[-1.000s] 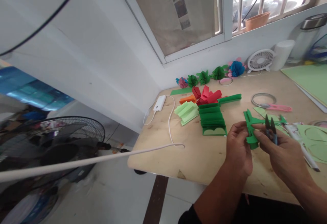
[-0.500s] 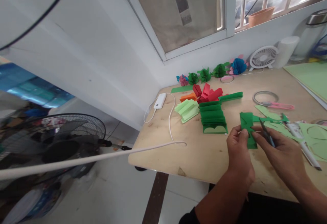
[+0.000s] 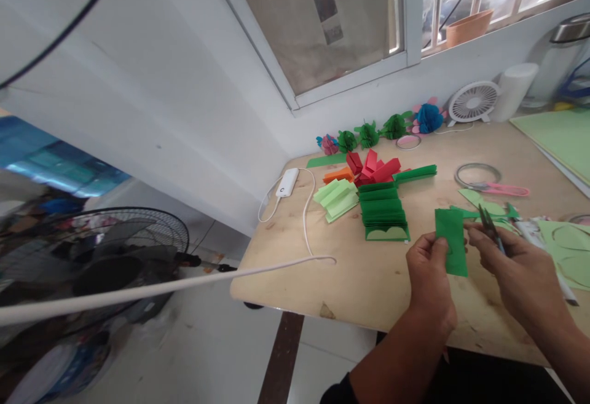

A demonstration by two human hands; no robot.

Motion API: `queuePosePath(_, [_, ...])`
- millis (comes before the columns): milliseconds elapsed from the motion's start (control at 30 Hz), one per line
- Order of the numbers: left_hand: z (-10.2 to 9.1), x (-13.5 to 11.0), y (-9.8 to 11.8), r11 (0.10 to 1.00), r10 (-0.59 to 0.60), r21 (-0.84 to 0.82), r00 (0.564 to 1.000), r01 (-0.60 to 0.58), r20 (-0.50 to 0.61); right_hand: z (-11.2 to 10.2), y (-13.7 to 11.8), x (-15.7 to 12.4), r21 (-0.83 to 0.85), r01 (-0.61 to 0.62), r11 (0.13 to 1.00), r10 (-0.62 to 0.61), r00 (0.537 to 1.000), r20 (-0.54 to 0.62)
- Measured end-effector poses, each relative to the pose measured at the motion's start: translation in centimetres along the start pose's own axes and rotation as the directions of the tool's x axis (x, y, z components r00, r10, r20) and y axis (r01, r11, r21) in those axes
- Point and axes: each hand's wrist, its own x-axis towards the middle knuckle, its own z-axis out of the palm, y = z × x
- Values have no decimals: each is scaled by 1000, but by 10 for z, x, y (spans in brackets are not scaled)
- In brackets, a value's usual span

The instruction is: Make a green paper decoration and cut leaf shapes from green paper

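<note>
My left hand (image 3: 429, 272) pinches a dark green folded paper strip (image 3: 452, 241) and holds it flat and upright above the wooden table (image 3: 364, 281). My right hand (image 3: 520, 275) grips small snips (image 3: 489, 225) with their blades beside the strip's right edge; its forefinger touches the paper. Left of my hands lies a stack of dark green folded paper (image 3: 385, 212), with light green folded pieces (image 3: 336, 198) and red folded pieces (image 3: 373, 169) beyond it.
Paper flowers (image 3: 382, 130) line the wall under the window. A small white fan (image 3: 474, 102), pink scissors (image 3: 500, 189), light green cut sheets (image 3: 562, 241) and a pen (image 3: 544, 259) lie to the right. A white power bank (image 3: 287, 182) with cable sits at the table's left; a floor fan (image 3: 101, 262) stands below.
The green piece has gone from a bunched, splayed shape to a flat upright strip in my left hand. The snips' blades have come together and moved slightly right of the paper.
</note>
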Motion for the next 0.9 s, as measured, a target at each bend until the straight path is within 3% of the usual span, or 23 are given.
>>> queuePosePath(300, [-3, -2, -2, 990, -30, 142, 998, 21, 64, 6, 8, 4, 237, -170, 956, 158, 985, 71])
queuePosePath(567, [-7, 3, 3, 970, -29, 242, 999, 24, 20, 4, 18, 6, 391, -213, 895, 174, 976, 135])
queuePosePath(900, [-14, 5, 12, 919, -45, 394, 995, 4, 94, 0, 6, 2, 450, -245, 859, 190, 968, 165])
